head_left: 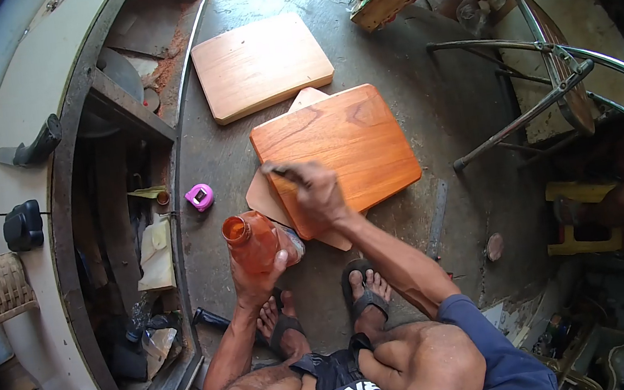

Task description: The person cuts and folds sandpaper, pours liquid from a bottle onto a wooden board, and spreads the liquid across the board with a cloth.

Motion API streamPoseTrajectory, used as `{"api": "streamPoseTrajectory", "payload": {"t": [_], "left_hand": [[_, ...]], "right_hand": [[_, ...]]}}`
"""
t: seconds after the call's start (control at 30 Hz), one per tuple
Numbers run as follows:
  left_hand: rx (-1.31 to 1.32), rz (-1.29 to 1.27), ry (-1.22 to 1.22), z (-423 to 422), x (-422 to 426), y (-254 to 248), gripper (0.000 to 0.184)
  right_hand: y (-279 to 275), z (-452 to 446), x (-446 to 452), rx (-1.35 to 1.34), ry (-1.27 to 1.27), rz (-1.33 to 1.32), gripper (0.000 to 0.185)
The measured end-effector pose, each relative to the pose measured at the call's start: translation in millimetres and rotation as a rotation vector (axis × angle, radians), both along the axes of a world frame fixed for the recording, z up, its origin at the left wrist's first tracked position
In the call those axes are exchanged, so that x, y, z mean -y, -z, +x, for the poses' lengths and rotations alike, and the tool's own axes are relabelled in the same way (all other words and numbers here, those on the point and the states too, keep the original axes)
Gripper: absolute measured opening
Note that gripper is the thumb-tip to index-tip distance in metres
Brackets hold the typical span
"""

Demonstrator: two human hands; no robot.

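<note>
My left hand [256, 276] is wrapped round an orange-stained plastic bottle [257, 244] with an open mouth, tilted over the floor. Over the near left part of a reddish-brown wooden board [352, 143], my right hand [316, 194] is closed round a small dark thing whose tip points left; what it is I cannot make out. The board's top looks glossy, and it rests on paler pieces of wood [263, 193] that stick out from under it. Behind it lies a pale, unstained board [261, 65] on the floor.
A pink tape measure [200, 197] lies left of the board, beside a cluttered cabinet [100, 88]. A metal ruler [438, 218] is on the floor to the right. Farther right are a folding chair [563, 82] and a person by a yellow stool [585, 247].
</note>
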State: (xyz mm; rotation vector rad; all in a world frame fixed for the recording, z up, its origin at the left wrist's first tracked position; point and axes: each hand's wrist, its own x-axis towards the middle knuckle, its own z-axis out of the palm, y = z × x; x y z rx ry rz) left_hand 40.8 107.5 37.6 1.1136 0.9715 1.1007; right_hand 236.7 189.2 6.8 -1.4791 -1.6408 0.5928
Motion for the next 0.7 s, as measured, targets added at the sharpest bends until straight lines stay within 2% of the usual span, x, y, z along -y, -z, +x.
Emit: {"api": "streamPoseTrajectory", "payload": {"t": [0.03, 0.07, 0.1, 0.13, 0.2, 0.3, 0.37, 0.43, 0.5, 0.57, 0.6, 0.67, 0.7], "left_hand": [[0.051, -0.032, 0.014, -0.1, 1.5, -4.1, 0.066], [0.047, -0.041, 0.009, -1.8, 5.3, -4.2, 0.066], [0.034, -0.065, 0.008, -2.9, 6.9, -3.8, 0.067], [0.026, -0.081, 0.014, -2.0, 4.0, -2.3, 0.068], [0.006, -0.051, 0.013, -1.6, 3.5, 5.4, 0.068], [-0.038, -0.013, -0.007, -2.6, 2.8, 16.2, 0.068], [-0.069, -0.019, -0.02, -7.3, 9.0, 20.6, 0.068], [-0.14, -0.014, 0.035, -11.0, 9.1, 28.7, 0.078], [-0.097, -0.05, 0.029, -8.1, 10.4, 15.8, 0.078], [-0.052, -0.062, 0.026, -1.9, 4.7, 0.3, 0.078], [0.0, -0.083, 0.027, 0.2, 2.0, -6.9, 0.078], [0.05, -0.099, 0.02, -1.2, -4.1, -6.2, 0.077], [0.028, -0.07, 0.003, -2.6, -2.4, -1.1, 0.071]], "right_hand": [[-2.4, 27.9, -12.9, 0.015, 0.083, 0.118, 0.037], [-1.1, 63.5, -27.0, 0.207, 0.246, 0.144, 0.038], [-10.1, 96.4, -38.1, 0.287, 0.423, -0.02, 0.033], [7.0, 138.1, -52.6, 0.386, 0.614, -0.122, 0.027], [19.5, 180.8, -56.8, 0.479, 0.71, -0.026, 0.02], [45.4, 153.8, -51.7, 0.576, 0.622, -0.036, 0.017], [24.9, 84.8, -41.1, 0.431, 0.49, 0.011, 0.015], [25.4, 31.1, -27.8, 0.349, 0.246, 0.103, 0.016], [24.2, -10.9, -17.5, 0.255, 0.062, 0.119, 0.02], [22.8, -33.6, -8.1, 0.125, -0.106, 0.05, 0.027], [18.5, -26.5, -12.8, 0.055, -0.181, -0.135, 0.035], [3.7, 7.7, -38.4, -0.012, -0.003, -0.022, 0.038], [-4.1, 35.9, -54.8, 0.101, 0.136, 0.028, 0.037]]}}
